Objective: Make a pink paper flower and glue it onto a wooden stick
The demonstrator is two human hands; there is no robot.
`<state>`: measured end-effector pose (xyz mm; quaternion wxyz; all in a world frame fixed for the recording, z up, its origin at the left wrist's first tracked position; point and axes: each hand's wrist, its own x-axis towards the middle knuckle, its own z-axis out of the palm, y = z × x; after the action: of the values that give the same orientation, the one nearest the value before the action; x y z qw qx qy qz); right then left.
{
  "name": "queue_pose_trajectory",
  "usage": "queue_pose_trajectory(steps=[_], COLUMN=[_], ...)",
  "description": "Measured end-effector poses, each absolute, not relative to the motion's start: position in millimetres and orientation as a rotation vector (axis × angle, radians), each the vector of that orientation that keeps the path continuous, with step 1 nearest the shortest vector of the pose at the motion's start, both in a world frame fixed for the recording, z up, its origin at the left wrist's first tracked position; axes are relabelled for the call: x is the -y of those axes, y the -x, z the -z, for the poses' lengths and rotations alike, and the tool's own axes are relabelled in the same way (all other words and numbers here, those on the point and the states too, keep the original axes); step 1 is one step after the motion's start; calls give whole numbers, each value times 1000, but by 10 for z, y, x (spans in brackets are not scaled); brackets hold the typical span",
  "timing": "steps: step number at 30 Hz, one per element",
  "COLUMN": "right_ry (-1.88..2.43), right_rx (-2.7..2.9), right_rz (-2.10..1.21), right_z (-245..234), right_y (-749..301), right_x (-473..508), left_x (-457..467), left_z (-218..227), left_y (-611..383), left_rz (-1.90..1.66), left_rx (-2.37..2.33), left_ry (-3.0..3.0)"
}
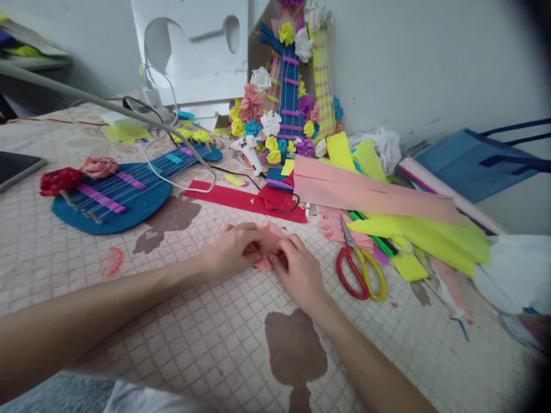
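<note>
Near the middle of the table, both my hands pinch one small piece of pink crepe paper [270, 234]. My left hand [237, 246] grips its left side, fingertips pressed together. From the right, my right hand [299, 267] has thumb and fingers closed on the paper's near edge. The fingers cover part of the paper, so its full shape is hidden. Just beyond lies a red paper strip [228, 197] with folded red pieces on it. Scissors [355, 258] with one red and one yellow handle loop rest to the right of my right hand.
A blue toy guitar [142, 201] with paper roses lies at the left. Behind stand a white glue gun [249, 154] and flower-covered guitars [289, 97]. Pink paper sheets [365, 192], yellow paper [447, 244] and a green marker [379, 244] lie right. A white cable [107, 103] crosses the left side.
</note>
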<state>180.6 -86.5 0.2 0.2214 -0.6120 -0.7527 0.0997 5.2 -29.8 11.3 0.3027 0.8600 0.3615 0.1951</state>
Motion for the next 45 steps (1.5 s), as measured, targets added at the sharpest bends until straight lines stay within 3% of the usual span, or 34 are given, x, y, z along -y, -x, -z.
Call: queue_pose_trajectory(steps=[15, 23, 33, 45], right_ry=[1676, 1480, 1692, 1523], right_rx=[2105, 2125, 2074, 2008], right_rz=[-405, -708, -419, -780], right_z=[-74, -207, -100, -182], right_y=[-1817, -1952, -1748, -1936], right_x=[922, 919, 952, 908], left_x=[295, 289, 264, 167], left_z=[-167, -168, -199, -176], left_y=[-60, -54, -35, 83], left_rz=[-426, -348, -321, -399], left_rx=[-937, -972, -921, -807], left_ry=[-2310, -2348, -2346, -2207])
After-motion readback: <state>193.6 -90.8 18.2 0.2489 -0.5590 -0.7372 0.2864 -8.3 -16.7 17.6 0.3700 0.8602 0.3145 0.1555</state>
